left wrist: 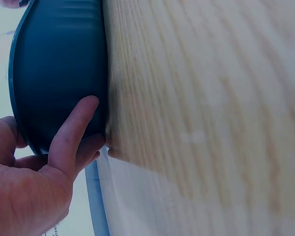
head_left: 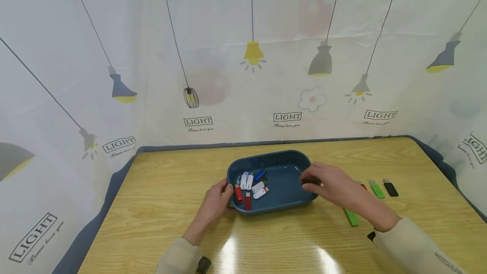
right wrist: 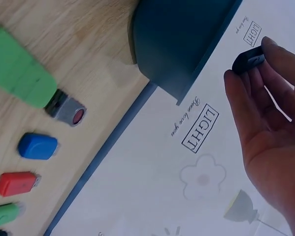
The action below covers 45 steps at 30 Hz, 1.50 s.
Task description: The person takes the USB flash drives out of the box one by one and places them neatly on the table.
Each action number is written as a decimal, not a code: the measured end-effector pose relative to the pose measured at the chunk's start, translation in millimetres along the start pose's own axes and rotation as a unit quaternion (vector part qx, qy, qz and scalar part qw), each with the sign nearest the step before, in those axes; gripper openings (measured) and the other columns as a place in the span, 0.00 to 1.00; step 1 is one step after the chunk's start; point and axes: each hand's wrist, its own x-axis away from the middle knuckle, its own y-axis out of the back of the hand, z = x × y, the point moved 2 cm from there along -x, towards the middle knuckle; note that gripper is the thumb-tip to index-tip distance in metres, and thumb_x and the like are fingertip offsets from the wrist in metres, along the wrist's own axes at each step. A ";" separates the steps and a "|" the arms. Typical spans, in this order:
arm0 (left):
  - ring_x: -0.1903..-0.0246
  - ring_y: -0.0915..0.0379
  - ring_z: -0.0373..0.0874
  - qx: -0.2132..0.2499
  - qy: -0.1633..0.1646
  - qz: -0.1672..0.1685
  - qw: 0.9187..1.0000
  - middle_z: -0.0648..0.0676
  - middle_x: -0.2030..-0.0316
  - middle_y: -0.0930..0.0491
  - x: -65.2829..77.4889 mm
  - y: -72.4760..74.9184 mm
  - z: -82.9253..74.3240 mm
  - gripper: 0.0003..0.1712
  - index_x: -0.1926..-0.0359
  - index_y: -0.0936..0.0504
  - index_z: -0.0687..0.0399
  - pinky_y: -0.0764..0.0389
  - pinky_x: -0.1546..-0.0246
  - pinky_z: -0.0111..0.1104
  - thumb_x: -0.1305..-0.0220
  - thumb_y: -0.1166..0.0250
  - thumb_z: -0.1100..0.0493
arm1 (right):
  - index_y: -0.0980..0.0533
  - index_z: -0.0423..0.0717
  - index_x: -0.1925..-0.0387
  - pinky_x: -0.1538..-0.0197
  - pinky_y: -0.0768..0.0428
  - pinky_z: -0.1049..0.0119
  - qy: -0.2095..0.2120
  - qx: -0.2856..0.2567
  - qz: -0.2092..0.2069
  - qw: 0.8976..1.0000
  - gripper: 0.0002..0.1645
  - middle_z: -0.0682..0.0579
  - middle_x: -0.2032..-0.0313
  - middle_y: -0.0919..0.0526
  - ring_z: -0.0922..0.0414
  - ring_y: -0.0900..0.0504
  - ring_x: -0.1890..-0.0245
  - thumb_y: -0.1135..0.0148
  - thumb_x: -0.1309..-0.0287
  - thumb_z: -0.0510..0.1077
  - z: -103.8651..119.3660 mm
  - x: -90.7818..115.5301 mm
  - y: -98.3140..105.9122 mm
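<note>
Pinching a dark USB stick between thumb and fingers of the right hand, right of centre in the head view, at the right end of a dark blue tray. Gripping the opposite end of the tray with the left hand, left of centre in the frame, thumb at the rim. Can make out, in the tray's left half, a pair of white sticks side by side, a slim blue stick above and right of them, two more white sticks lower right, and two red sticks lower left. Can see on the wooden table, at the right of the frame, a long green stick, a smaller green stick and a black stick. In the left wrist view, holding the tray at lower left, one finger laid along the outer wall. In the right wrist view, holding the dark USB stick by fingertips at upper right, with the tray at top centre; can see the long green stick at upper left, then a short blue stick and a small red stick below it.
</note>
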 end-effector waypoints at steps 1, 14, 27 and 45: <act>0.50 0.18 0.56 0.000 0.002 0.001 1.000 0.69 0.40 0.22 0.2 0.0 -0.2 0.27 0.27 0.31 0.66 0.09 0.68 0.38 0.21 0.50 0.60 | 0.16 0.49 0.55 0.65 0.18 0.67 -0.008 -0.001 -0.008 1.000 0.09 0.62 0.62 0.21 0.66 0.23 0.65 0.29 0.36 0.42 -0.6 3.6 1.2; 0.50 0.18 0.56 0.003 0.004 0.007 1.000 0.68 0.40 0.22 -0.1 0.1 0.5 0.28 0.26 0.32 0.66 0.09 0.67 0.37 0.21 0.51 0.59 | 0.15 0.47 0.58 0.62 0.13 0.69 -0.078 -0.016 -0.073 0.994 0.09 0.61 0.64 0.20 0.65 0.20 0.65 0.26 0.40 0.38 -18.8 42.3 3.9; 0.52 0.18 0.56 0.016 -0.005 0.006 1.000 0.70 0.41 0.22 -0.3 0.1 -0.6 0.27 0.27 0.31 0.67 0.09 0.69 0.38 0.21 0.50 0.60 | 0.15 0.38 0.57 0.67 0.13 0.57 -0.211 0.007 -0.069 0.975 0.12 0.56 0.68 0.14 0.58 0.16 0.69 0.27 0.38 0.43 -42.3 74.4 5.9; 0.52 0.18 0.55 0.004 0.004 0.009 1.000 0.69 0.40 0.23 -1.2 -0.6 0.0 0.28 0.26 0.33 0.67 0.09 0.67 0.38 0.20 0.51 0.59 | 0.15 0.37 0.60 0.74 0.22 0.63 -0.266 0.034 -0.036 0.963 0.13 0.57 0.71 0.17 0.61 0.22 0.73 0.30 0.36 0.45 -65.8 98.7 -3.5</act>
